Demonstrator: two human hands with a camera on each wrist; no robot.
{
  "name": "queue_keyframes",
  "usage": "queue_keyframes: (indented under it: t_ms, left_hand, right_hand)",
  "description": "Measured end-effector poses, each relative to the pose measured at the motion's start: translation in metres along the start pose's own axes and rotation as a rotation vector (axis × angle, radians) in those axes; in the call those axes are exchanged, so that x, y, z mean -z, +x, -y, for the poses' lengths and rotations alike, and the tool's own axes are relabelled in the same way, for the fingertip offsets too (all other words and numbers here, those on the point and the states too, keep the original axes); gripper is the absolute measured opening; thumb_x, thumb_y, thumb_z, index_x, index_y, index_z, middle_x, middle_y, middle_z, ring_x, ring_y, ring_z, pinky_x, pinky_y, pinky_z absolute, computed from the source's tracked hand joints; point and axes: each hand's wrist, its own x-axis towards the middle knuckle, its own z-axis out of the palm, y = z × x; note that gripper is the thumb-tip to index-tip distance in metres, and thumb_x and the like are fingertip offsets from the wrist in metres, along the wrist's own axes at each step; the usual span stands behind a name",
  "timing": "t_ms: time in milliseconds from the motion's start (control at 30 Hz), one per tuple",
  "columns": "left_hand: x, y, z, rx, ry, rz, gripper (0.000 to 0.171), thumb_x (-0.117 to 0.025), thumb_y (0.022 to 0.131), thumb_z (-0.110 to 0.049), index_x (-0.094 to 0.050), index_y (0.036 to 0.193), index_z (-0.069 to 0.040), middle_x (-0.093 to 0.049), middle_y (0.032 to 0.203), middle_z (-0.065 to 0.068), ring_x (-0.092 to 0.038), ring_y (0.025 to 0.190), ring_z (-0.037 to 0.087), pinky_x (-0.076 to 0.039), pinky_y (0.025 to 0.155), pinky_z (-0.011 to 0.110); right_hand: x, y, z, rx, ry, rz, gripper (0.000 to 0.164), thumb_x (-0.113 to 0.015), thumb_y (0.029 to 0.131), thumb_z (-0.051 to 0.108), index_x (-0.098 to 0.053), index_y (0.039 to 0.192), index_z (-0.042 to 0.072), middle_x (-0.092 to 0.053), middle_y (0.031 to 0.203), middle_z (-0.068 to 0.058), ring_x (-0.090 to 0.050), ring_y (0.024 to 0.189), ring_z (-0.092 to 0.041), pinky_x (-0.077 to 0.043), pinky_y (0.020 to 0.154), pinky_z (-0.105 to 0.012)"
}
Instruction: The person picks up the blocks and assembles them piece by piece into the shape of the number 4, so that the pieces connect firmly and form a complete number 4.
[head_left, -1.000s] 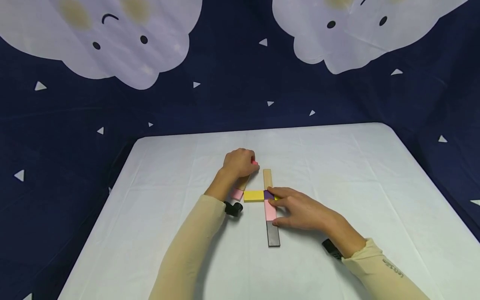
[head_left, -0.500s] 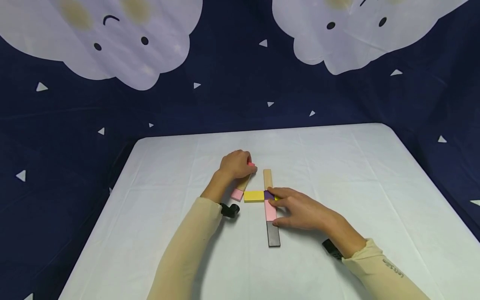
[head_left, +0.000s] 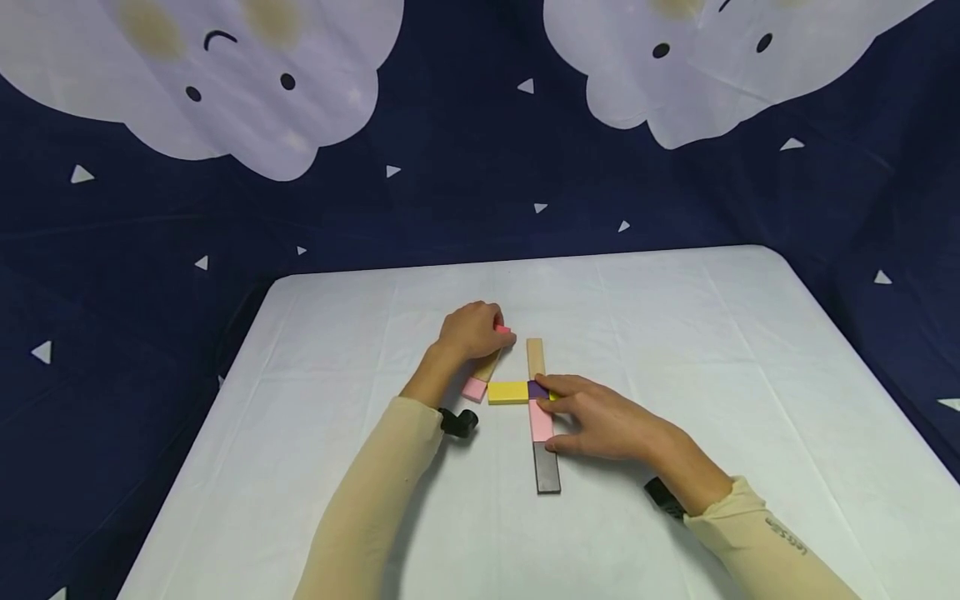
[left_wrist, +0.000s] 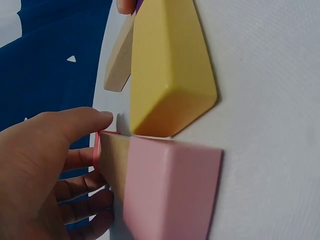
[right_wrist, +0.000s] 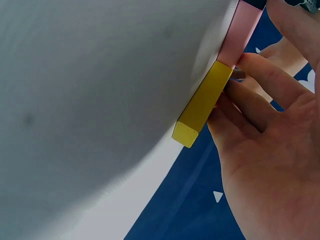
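Flat on the white table lies a cross of wooden blocks: a purple block (head_left: 537,390) at its middle, a plain wood block (head_left: 536,357) behind, a pink block (head_left: 541,421) and a dark grey block (head_left: 547,468) in front, and a yellow block (head_left: 508,393) to the left. Another yellow block (right_wrist: 204,102) extends right, under the right hand (head_left: 603,417), whose fingertips rest on the purple and pink blocks. Left of the cross, a slanted row has a pink block (head_left: 475,389), a plain wood block (head_left: 487,364) and a red block (head_left: 502,330). The left hand (head_left: 471,329) pinches the red block.
The white tabletop (head_left: 675,333) spreads around the blocks, its far edge against a dark blue curtain (head_left: 465,200) with clouds and triangles. A black wrist camera (head_left: 459,422) hangs under the left wrist, close to the slanted row's near end.
Over the last second the left hand has shifted slightly left, the red block moving with it. During the last half second it has stayed nearly still. The right hand has not moved.
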Motion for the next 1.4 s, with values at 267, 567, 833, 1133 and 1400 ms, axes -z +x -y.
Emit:
queue_keyframes:
  t_ms: [267,567,833,1133,1400]
  left_hand:
    - [-0.002,-0.003,-0.001,0.008,-0.024,0.017,0.036,-0.065,0.083,-0.049,-0.063,0.098,-0.016,-0.058,0.085,-0.003,-0.053,0.077,0.015,-0.044,0.068,0.032]
    - [-0.003,-0.007,0.001,0.007,-0.060,-0.010,0.037,-0.062,0.084,-0.050,-0.065,0.100,-0.017,-0.059,0.088,-0.003,-0.054,0.079,0.015,-0.045,0.070,0.033]
    - [0.004,-0.012,0.014,-0.099,-0.153,0.007,0.052,-0.058,0.089,-0.052,-0.057,0.129,-0.020,-0.054,0.122,0.004,-0.052,0.110,0.020,-0.044,0.092,0.041]
    - [0.035,-0.030,0.034,-0.267,-0.259,0.430,0.085,-0.082,0.074,-0.028,-0.039,0.148,-0.030,-0.016,0.158,-0.011,-0.016,0.143,0.015,-0.018,0.112,0.045]
    - [0.034,-0.035,0.036,-0.275,-0.198,0.496,0.107,-0.090,0.064,-0.025,-0.029,0.151,-0.033,-0.016,0.157,-0.013,-0.017,0.142,0.015,-0.021,0.111,0.043]
  right_hand:
    - [0.000,-0.001,-0.001,-0.009,0.014,0.014,0.062,-0.074,0.081,0.046,-0.061,0.130,0.009,-0.037,0.150,-0.008,-0.033,0.136,-0.023,-0.031,0.107,-0.041]
    - [-0.001,-0.001,-0.001,-0.013,0.013,0.012,0.062,-0.074,0.082,0.047,-0.061,0.131,0.010,-0.037,0.150,-0.007,-0.033,0.136,-0.021,-0.032,0.107,-0.041]
    - [-0.001,0.000,0.000,-0.026,0.022,0.018,0.063,-0.074,0.081,0.047,-0.060,0.131,0.011,-0.036,0.150,-0.006,-0.032,0.136,-0.021,-0.032,0.107,-0.041]
    - [0.001,0.000,0.000,-0.024,0.023,0.021,0.063,-0.073,0.082,0.047,-0.060,0.131,0.011,-0.036,0.150,-0.006,-0.032,0.137,-0.021,-0.031,0.107,-0.041]
    - [0.000,0.000,0.000,-0.028,0.025,0.022,0.062,-0.073,0.082,0.047,-0.060,0.131,0.011,-0.035,0.151,-0.006,-0.032,0.137,-0.022,-0.032,0.107,-0.043]
